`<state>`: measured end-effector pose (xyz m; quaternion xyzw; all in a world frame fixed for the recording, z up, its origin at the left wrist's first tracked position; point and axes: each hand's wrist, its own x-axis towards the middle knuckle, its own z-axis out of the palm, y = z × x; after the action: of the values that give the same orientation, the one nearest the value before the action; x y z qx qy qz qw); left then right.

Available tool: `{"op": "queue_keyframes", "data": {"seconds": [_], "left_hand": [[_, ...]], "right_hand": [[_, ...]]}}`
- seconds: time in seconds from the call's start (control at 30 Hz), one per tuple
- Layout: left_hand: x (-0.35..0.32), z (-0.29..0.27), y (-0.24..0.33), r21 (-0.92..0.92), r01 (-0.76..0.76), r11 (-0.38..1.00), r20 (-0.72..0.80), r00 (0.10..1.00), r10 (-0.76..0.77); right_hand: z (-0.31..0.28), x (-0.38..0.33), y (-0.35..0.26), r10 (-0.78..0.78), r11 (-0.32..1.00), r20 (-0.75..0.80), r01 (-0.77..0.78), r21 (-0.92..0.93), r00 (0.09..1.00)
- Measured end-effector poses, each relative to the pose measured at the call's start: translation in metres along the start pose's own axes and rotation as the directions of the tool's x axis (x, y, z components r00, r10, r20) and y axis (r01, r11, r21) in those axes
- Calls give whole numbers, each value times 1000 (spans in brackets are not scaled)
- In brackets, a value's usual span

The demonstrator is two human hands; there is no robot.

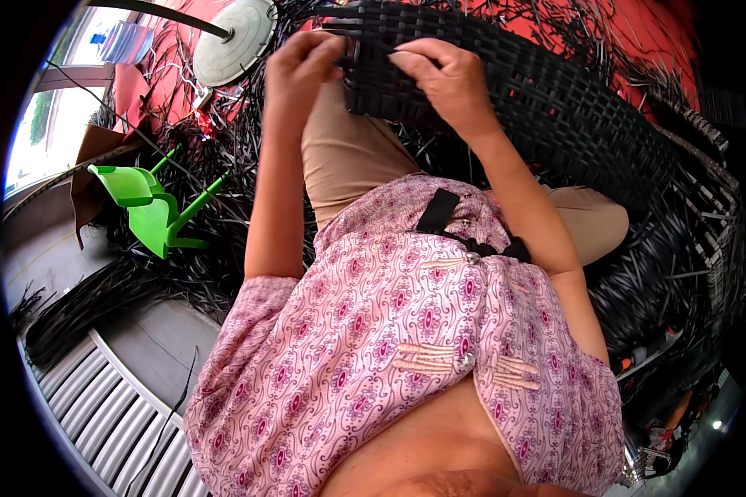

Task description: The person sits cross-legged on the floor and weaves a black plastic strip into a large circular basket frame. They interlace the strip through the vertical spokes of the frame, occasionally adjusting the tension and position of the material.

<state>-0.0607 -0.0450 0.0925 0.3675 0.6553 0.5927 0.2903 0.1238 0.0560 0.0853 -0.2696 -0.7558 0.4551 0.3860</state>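
Observation:
A black woven panel [547, 99] of flat strips slants from the upper middle toward the right, its left end lying over my legs. My left hand [300, 70] is at that left end, thumb and fingers pinched together by the edge. Whatever those fingertips hold is too small and dark to make out. Over the weave a little to the right is my right hand [448, 79]. Its index finger and thumb come together above the strips, and I cannot make out what lies between them.
Loose black strips [224, 273] lie in tangles around my legs. A small green plastic chair [153, 219] stands at the left. Beyond are a round grey base with a pole [234, 41] and red flooring [170, 50]. A slatted metal seat [116, 414] is at lower left.

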Motion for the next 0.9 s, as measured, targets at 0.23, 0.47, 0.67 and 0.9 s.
{"op": "queue_keyframes", "data": {"seconds": [0.23, 0.47, 0.67, 0.9], "left_hand": [[13, 54, -38, 756, -138, 640, -16, 974, 228], [12, 62, -36, 778, -176, 603, -23, 951, 308], [15, 57, -48, 707, -230, 668, -2, 945, 328], [15, 56, -49, 688, -273, 673, 16, 932, 361]], "right_hand": [[-2, -6, 23, 185, 982, -89, -187, -16, 979], [5, -7, 33, 40, 964, -124, -71, -258, 992], [10, -4, 32, -78, 882, -94, 25, -471, 992], [11, -3, 29, -108, 845, -87, 45, -532, 990]]}}
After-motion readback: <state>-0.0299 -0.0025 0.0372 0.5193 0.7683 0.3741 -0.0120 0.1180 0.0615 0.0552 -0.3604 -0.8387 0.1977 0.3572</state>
